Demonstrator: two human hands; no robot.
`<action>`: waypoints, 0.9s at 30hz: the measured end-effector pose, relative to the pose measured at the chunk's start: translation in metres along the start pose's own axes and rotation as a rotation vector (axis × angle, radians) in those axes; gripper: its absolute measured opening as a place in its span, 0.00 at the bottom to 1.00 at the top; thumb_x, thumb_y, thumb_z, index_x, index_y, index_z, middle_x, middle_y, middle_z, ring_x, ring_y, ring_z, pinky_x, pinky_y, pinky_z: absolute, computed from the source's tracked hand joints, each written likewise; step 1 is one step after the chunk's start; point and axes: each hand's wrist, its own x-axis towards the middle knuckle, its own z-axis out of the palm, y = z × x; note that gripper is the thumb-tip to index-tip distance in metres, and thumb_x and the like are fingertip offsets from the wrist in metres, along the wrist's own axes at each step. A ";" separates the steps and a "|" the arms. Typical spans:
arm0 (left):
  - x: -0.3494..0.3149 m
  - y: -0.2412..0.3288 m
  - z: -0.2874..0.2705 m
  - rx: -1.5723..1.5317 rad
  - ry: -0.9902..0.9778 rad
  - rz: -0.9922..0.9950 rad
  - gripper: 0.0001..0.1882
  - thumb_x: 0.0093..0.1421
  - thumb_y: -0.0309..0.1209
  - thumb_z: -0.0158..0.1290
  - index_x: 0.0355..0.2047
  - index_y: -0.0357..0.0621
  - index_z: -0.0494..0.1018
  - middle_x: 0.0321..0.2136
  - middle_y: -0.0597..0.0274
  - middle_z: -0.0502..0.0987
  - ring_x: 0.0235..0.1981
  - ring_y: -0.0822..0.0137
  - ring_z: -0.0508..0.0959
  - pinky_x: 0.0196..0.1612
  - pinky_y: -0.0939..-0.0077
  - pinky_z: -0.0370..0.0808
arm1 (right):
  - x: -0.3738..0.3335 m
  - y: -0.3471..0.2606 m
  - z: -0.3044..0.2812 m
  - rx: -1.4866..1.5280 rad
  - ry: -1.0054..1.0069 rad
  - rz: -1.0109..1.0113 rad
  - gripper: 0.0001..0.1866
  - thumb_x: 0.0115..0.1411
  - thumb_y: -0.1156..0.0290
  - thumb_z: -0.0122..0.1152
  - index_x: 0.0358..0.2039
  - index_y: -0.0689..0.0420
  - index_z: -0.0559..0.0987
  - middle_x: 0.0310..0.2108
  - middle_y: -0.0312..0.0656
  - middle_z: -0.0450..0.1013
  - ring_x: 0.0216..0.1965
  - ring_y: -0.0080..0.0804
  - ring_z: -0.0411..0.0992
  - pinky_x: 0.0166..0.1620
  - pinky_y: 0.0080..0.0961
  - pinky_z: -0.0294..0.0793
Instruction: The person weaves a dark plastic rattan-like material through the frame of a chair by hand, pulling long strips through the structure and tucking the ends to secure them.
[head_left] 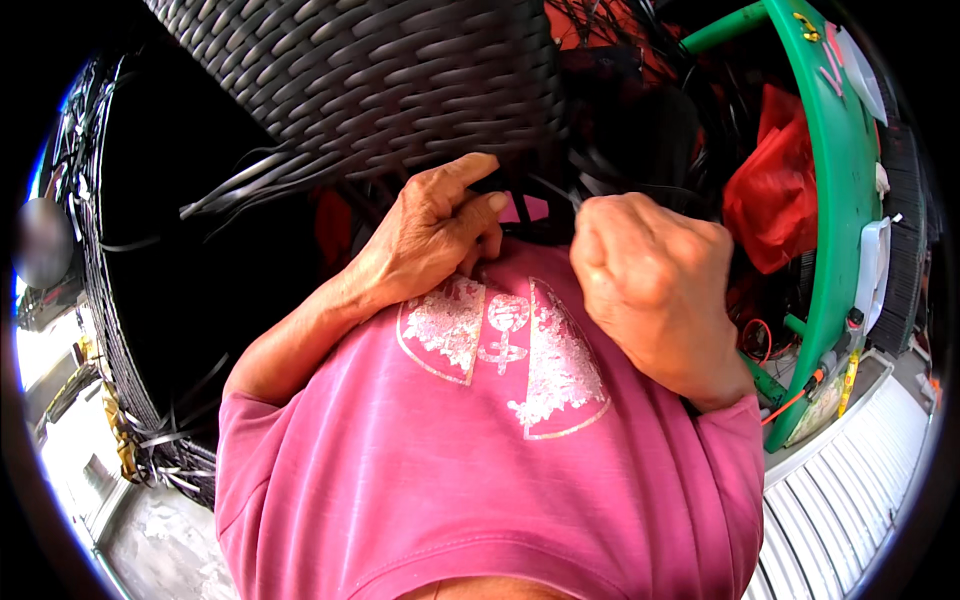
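A dark grey woven panel [370, 80] of flat plastic strands slopes across the top, with loose strand ends [235, 185] sticking out at its lower left. Just under its lower edge is my left hand [430, 225], index finger stretched along the edge and thumb apart from it; its other fingers curl down and are partly hidden. My right hand [655, 285] is closed in a fist beside it. A thin dark strand [555, 187] runs from below the weave into that fist. Where the strand meets the weave is lost in shadow.
At the right stands a green plastic frame [828, 200] with a red bag [775, 190] beside it. A screwdriver-like tool with an orange handle [815, 380] lies low at that frame. Bundles of dark strands [95, 200] hang at the left.
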 end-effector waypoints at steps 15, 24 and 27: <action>-0.053 0.011 -0.034 0.633 -0.001 0.859 0.07 0.49 0.18 0.57 0.31 0.31 0.76 0.15 0.59 0.73 0.12 0.66 0.73 0.16 0.75 0.66 | 0.011 0.000 0.047 0.629 -0.075 -0.275 0.16 0.49 0.77 0.65 0.40 0.63 0.79 0.38 0.45 0.77 0.34 0.41 0.75 0.36 0.32 0.77; -0.034 -0.022 -0.032 0.266 0.130 0.271 0.16 0.61 0.23 0.53 0.50 0.33 0.73 0.20 0.57 0.77 0.21 0.72 0.76 0.28 0.78 0.74 | 0.005 -0.001 0.024 0.241 0.036 -0.162 0.11 0.47 0.83 0.67 0.32 0.64 0.77 0.21 0.42 0.70 0.21 0.36 0.71 0.24 0.27 0.71; -0.028 -0.031 -0.029 0.275 0.084 0.328 0.19 0.61 0.23 0.53 0.52 0.31 0.70 0.19 0.54 0.76 0.20 0.68 0.77 0.28 0.76 0.74 | 0.009 -0.004 0.024 0.065 -0.107 -0.140 0.08 0.46 0.82 0.63 0.29 0.62 0.75 0.20 0.40 0.67 0.22 0.35 0.70 0.23 0.28 0.70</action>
